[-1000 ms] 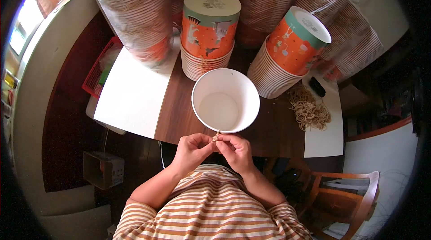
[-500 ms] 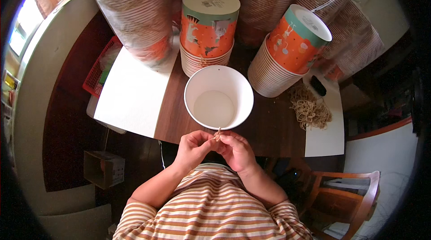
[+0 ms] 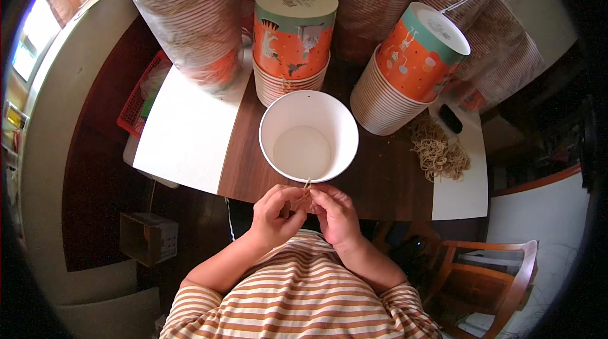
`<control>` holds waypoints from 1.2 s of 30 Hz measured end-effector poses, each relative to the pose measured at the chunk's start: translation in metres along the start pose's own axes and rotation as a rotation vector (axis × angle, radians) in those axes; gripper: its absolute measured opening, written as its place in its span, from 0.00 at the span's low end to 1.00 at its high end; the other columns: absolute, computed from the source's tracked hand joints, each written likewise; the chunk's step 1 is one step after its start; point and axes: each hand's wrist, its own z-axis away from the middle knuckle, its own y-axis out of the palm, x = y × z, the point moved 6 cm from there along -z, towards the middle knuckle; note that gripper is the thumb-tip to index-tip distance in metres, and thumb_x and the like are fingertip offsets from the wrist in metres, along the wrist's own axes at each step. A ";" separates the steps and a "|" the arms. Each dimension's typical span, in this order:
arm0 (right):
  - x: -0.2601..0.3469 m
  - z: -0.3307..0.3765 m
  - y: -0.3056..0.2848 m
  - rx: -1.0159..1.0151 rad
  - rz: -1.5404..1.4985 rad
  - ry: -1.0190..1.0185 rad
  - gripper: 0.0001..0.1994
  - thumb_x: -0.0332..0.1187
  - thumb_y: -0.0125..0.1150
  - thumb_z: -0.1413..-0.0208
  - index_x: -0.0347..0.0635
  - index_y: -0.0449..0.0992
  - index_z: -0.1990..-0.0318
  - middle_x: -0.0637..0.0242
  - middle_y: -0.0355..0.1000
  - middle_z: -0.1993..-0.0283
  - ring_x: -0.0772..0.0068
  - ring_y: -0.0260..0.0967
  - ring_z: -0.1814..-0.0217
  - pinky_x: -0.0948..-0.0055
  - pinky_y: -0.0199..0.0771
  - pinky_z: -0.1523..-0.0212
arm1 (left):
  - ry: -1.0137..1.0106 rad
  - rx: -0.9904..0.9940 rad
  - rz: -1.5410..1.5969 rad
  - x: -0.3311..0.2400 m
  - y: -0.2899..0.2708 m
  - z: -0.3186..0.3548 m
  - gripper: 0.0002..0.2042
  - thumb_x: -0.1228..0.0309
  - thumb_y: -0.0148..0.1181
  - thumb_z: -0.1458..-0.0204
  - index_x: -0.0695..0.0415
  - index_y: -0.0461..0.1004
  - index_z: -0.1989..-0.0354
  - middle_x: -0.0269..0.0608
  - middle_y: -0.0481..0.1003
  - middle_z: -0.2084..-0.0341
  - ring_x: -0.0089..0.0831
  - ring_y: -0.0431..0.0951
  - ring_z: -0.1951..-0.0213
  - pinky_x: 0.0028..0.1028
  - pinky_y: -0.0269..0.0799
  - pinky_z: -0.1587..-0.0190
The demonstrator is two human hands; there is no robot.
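Note:
A white paper bucket (image 3: 345, 133) lies open toward me at the middle of the table's near edge. A thin tan twine (image 3: 308, 184) stands up in a small loop at its near rim. My left hand (image 3: 273, 213) pinches the twine from the left, fingers curled. From the other side, my right hand (image 3: 337, 215) grips the same twine between thumb and fingers. Both sets of fingertips meet just below the rim, and they partly hide the twine. A small hole shows in the bucket's far wall.
Behind the bucket stand two stacks of upside-down orange-and-green buckets (image 3: 294, 47) (image 3: 411, 66). Plastic-wrapped stacks (image 3: 190, 16) line the back. A heap of twine (image 3: 439, 152) and a black object (image 3: 450, 118) lie at the right. A wooden chair (image 3: 500, 288) stands lower right, a cardboard box (image 3: 149, 239) lower left.
My left thumb and index finger have shifted on the twine, and the thumb now sits lower. The bucket stays in place; the whole view has moved very slightly.

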 end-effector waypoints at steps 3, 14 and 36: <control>-0.005 -0.001 -0.004 -0.020 0.005 0.007 0.07 0.28 0.54 0.45 0.39 0.76 0.60 0.70 0.74 0.66 0.83 0.67 0.68 0.81 0.67 0.65 | 0.063 -0.008 -0.021 0.000 0.001 0.000 0.11 0.83 0.62 0.59 0.61 0.74 0.65 0.38 0.73 0.77 0.18 0.67 0.82 0.17 0.62 0.80; -0.001 -0.006 -0.002 -0.032 0.052 0.007 0.07 0.28 0.55 0.46 0.38 0.77 0.61 0.68 0.74 0.65 0.85 0.64 0.71 0.83 0.67 0.65 | -0.359 0.068 0.427 0.030 0.007 0.015 0.03 0.81 0.56 0.48 0.65 0.73 0.65 0.36 0.77 0.72 0.18 0.76 0.69 0.17 0.72 0.67; 0.001 -0.005 -0.003 0.055 0.174 0.014 0.07 0.30 0.57 0.44 0.37 0.76 0.62 0.68 0.75 0.64 0.80 0.72 0.63 0.80 0.72 0.59 | -0.172 0.158 0.048 0.016 0.003 0.001 0.12 0.82 0.61 0.55 0.63 0.75 0.60 0.37 0.72 0.74 0.21 0.72 0.75 0.20 0.67 0.73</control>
